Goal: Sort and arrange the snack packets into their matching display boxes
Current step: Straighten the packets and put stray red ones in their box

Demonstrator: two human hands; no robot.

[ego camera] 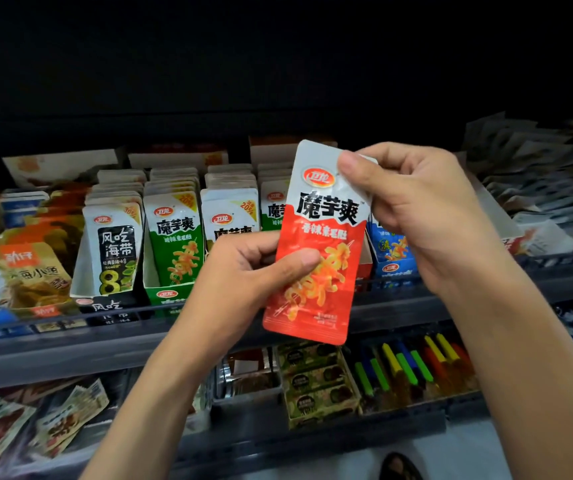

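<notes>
Together we hold one red-and-white snack packet upright in front of the upper shelf. Our left hand pinches its left edge near the middle, thumb lying across the red front. Our right hand pinches its top right corner between thumb and fingers. Behind, on the shelf, black-labelled packets stand at the left, green packets in a green display box just right of them, and blue packets right of the held packet.
</notes>
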